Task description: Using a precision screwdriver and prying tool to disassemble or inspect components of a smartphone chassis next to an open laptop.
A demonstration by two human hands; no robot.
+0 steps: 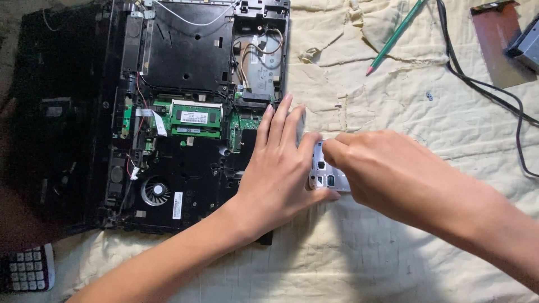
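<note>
An opened black laptop base (185, 50) lies bottom-up on a cream cloth, showing a green memory module (196, 117), a round fan (155, 191) and loose wires. My left hand (278, 168) rests flat on the laptop's right edge, fingers together and pointing away from me. My right hand (382, 168) comes in from the right and pinches a small silver metal bracket (323, 171) that lies on the cloth beside the laptop, between both hands. Most of the bracket is hidden under my right hand.
A green pencil (396, 35) lies on the cream cloth (404, 101) at the top. A black cable (488, 90) runs down the right side. A brown board (497, 45) with a grey part sits top right. A calculator (25, 269) is at bottom left.
</note>
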